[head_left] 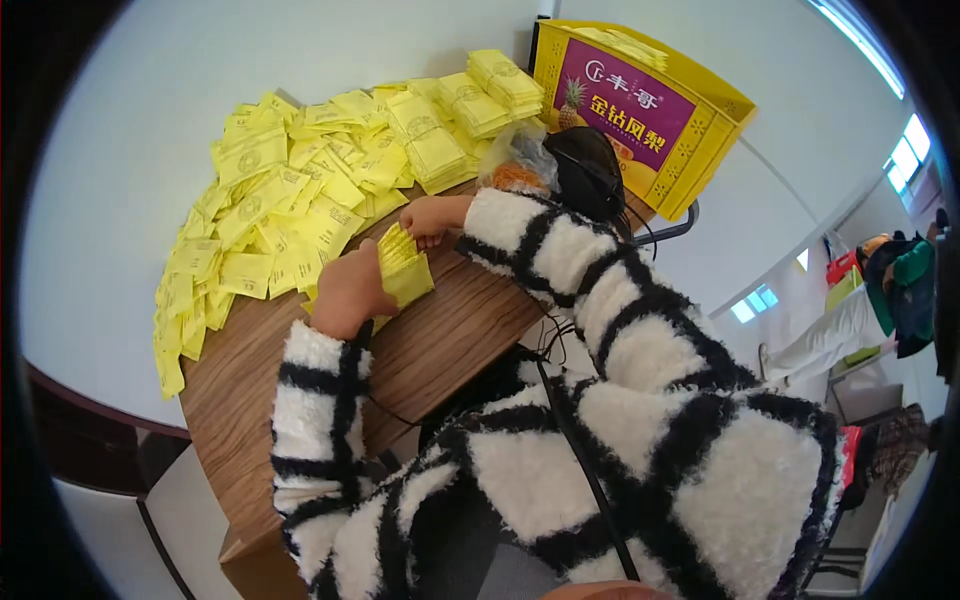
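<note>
In my left hand (350,292) is a small stack of yellow packets (408,278), gripped at its left side just above the table, with the packet edges fanned toward the top. My right hand (432,218) is closed at the upper right edge of that stack; whatever its curled fingers pinch is hidden. Beyond both hands spreads a big heap of loose yellow sachets (262,205) with dark print. Neat bundles of the same packets (428,140) lie at the heap's right end, some stacked higher toward the back (503,84).
A yellow and purple carton (640,100) holding more packets stands at the back right. Before it sit a black bag (585,170) and a clear plastic bag (520,160) with something orange inside. The wooden table (450,330) meets a white wall; cables hang over its near edge.
</note>
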